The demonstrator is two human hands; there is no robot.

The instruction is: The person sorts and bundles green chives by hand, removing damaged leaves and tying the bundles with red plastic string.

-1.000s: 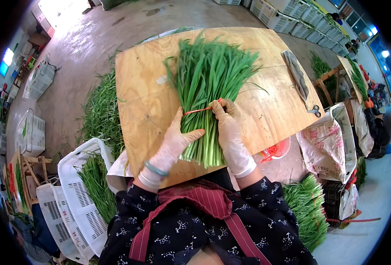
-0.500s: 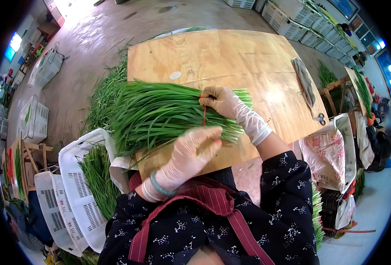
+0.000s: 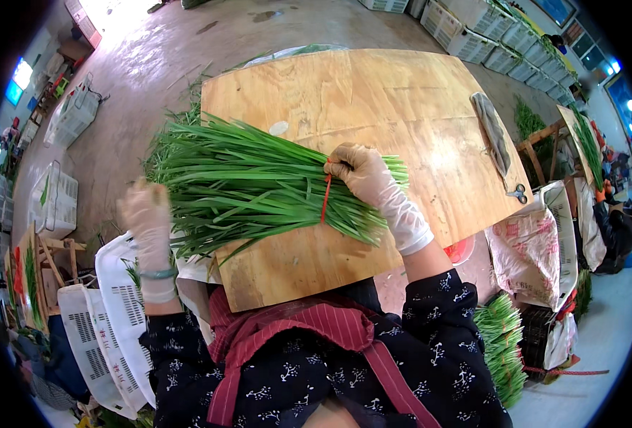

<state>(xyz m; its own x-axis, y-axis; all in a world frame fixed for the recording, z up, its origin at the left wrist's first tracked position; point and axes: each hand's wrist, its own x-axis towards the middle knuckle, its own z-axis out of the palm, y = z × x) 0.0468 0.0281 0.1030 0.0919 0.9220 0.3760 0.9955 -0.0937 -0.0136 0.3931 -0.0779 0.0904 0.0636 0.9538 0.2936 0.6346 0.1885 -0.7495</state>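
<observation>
Our right hand (image 3: 366,175) pinches the bundle (image 3: 259,184) at its band (image 3: 325,197), on the table (image 3: 409,85) beneath; our left hand (image 3: 147,212), closure too blurred to tell, has swung left of the grip, leaving a one-handed hold.

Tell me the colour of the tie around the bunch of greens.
The tie is red; it shows best in the head view, around the bunch.
</observation>
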